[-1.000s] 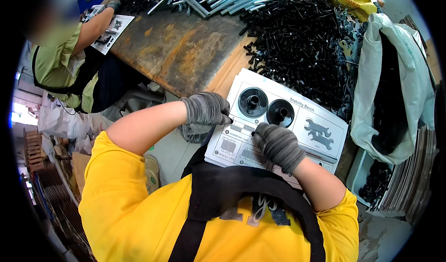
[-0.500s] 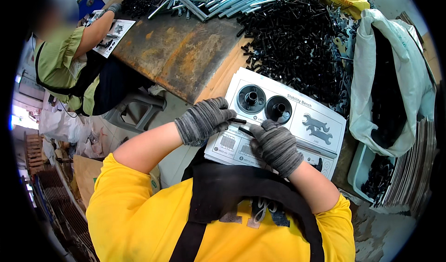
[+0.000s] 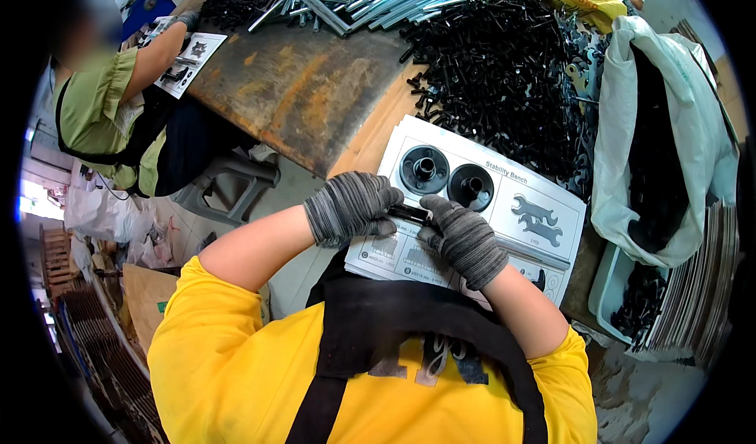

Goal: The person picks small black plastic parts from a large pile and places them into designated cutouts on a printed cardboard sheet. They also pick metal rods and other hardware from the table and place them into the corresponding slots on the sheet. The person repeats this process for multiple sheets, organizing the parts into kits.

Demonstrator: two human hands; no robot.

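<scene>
Now | left hand [image 3: 350,208] and right hand [image 3: 465,239] both pinch a small black part [image 3: 409,212] over the card [image 3: 512,200] | risk: gloved grip slips, part drops toward 6 o'clock, lost among black screws [image 3: 504,74] at 12

Knit cloth gloves, black parts, printed card

Both the left hand [image 3: 350,205] and the right hand [image 3: 465,239] wear grey, matt, ribbed knit gloves, pinching a small, dark, slightly glossy part [image 3: 409,211]. Beneath the grip lies a smooth white printed card [image 3: 504,200] carrying two glossy black round pieces [image 3: 447,176]; beyond it, rusty rough sheet metal [image 3: 307,81].
</scene>
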